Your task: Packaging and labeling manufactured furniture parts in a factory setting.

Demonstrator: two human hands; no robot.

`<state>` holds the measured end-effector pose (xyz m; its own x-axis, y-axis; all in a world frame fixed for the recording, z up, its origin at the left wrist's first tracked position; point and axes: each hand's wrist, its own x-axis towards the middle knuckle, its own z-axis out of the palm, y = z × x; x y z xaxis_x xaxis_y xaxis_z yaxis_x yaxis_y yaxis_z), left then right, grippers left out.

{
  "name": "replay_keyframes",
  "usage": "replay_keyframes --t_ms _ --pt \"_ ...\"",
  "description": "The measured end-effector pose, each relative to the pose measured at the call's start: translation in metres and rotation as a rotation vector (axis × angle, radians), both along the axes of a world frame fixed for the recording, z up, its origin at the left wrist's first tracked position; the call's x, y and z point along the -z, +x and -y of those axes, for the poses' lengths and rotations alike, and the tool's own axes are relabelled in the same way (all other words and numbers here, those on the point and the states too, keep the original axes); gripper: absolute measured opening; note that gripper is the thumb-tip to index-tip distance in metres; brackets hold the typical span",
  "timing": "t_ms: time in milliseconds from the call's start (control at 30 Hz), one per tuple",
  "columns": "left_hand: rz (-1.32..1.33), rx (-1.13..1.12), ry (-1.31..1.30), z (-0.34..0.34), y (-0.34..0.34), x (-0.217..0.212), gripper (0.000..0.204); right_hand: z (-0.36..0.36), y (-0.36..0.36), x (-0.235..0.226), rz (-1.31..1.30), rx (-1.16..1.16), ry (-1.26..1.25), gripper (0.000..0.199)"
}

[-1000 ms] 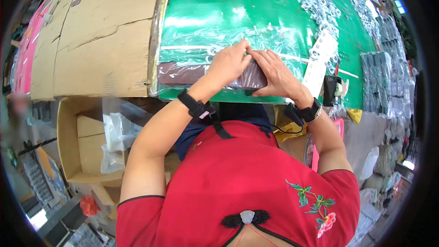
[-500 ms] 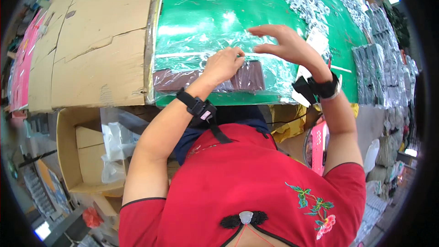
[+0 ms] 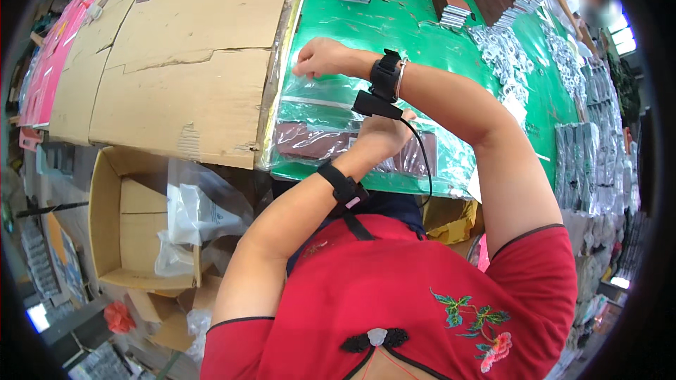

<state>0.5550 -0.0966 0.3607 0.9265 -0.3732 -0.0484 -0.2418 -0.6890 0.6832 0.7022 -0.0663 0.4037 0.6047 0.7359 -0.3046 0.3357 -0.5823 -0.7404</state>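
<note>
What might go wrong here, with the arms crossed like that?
The black cable dangling by the wrist might snag the clear plastic film. That film looks wrinkled, so it could bunch up over the brown pieces. With the right hand reaching across the left hand, the arms might bump.

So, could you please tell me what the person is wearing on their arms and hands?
Short red sleeves with black trim; no gloves visible on the left hand or right hand. Each wrist has a black strap and black box. The left box bears a pale label; the right wrist has a thin pale bangle and black cable.
</note>
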Motion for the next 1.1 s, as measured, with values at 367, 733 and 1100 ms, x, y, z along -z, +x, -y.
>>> replay_keyframes --t_ms 367,733,1100 --pt "0.214 0.06 -0.081 0.002 -0.005 0.013 0.029 -0.013 0.036 0.026 0.689 -0.059 -0.017 0.024" --pt "-0.014 0.103 -0.04 -0.006 0.001 -0.001 0.043 0.086 0.062 -0.049 0.378 0.14 -0.002 0.036" --pt "-0.027 0.089 -0.056 -0.017 0.01 -0.005 0.042 0.301 -0.078 -0.034 0.349 0.277 -0.521 0.09"
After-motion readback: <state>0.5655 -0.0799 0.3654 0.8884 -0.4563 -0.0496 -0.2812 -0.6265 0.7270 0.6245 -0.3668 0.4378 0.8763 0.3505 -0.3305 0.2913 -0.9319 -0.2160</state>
